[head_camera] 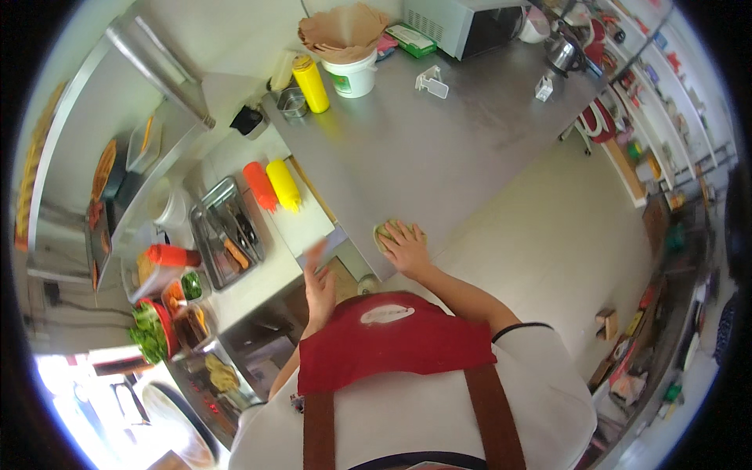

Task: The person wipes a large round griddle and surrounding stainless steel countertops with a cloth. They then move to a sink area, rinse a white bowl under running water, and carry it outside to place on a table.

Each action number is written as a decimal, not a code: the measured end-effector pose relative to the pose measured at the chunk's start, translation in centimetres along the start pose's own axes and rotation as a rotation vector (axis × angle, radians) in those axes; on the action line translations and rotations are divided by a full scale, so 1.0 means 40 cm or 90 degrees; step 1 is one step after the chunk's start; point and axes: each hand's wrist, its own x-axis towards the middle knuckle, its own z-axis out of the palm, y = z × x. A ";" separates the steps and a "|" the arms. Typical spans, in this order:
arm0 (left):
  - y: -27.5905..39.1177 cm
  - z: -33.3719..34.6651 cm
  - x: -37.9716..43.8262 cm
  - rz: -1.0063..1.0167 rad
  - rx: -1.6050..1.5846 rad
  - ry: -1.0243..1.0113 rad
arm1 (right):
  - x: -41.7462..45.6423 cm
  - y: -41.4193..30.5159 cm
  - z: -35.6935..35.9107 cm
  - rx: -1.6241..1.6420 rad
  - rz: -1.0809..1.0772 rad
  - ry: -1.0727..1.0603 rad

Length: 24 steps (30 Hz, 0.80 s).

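My right hand (405, 249) lies flat, fingers spread, on a greenish cloth or sponge (385, 230), pressing it on the near corner of the stainless steel table (423, 158). My left hand (320, 288) is raised in front of the red apron (399, 346), near the gap between the counter and the steel table. Its fingers are apart and partly blurred, and nothing shows in them. A red squeeze bottle (259, 185) and a yellow squeeze bottle (284, 184) lie on the white counter beyond the left hand.
A metal tray of utensils (226, 232), a red bowl of lettuce (155, 329) and small tubs of cut vegetables (191, 285) line the left counter. Along the steel table's back stand a yellow bottle (311, 84), a white bucket (352, 76), a microwave (464, 26) and a metal kettle (565, 56).
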 end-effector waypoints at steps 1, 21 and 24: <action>-0.039 -0.036 -0.001 -0.028 0.008 0.018 | 0.009 0.007 0.017 0.023 -0.011 0.021; 0.029 0.365 0.265 0.058 0.300 0.282 | 0.482 0.658 -0.003 -0.027 0.176 -0.106; -0.021 0.415 0.238 0.020 0.386 0.374 | 0.336 0.559 -0.029 0.008 -0.052 -0.064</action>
